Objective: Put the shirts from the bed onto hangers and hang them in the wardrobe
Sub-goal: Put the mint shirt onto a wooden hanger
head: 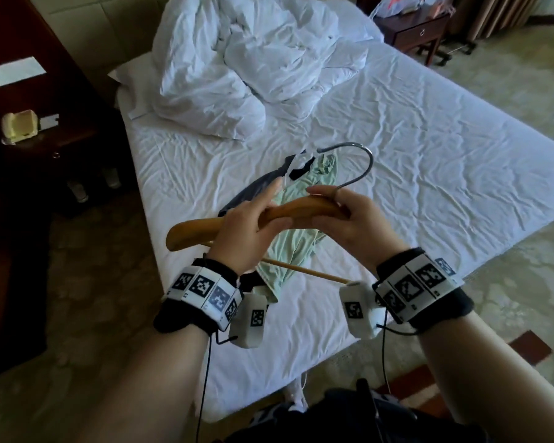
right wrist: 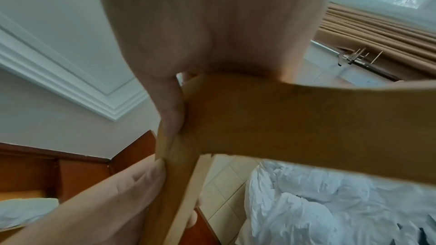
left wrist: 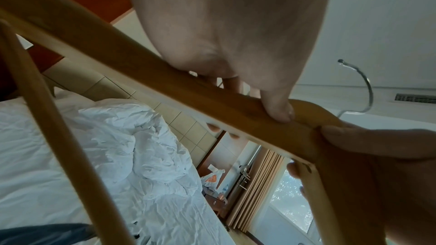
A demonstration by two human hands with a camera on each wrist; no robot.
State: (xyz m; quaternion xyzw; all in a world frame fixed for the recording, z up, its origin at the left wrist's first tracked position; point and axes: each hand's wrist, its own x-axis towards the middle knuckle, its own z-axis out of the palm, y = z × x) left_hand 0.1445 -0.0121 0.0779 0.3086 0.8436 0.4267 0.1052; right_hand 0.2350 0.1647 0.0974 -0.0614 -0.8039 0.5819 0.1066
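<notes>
Wooden hanger [head: 224, 223] gripped by left hand [head: 243, 238] and right hand [head: 349, 222], green shirt [head: 298, 238] and dark shirt [head: 253, 191] not yet hung.

Daylight from window [left wrist: 291, 196]; dim left side; wrist views blurred, edges warped.

A hotel-style bedroom — white-sheeted bed [head: 413, 129], rumpled duvet [head: 237, 59], dark nightstand [head: 419, 30], window curtains [left wrist: 257, 180].
</notes>
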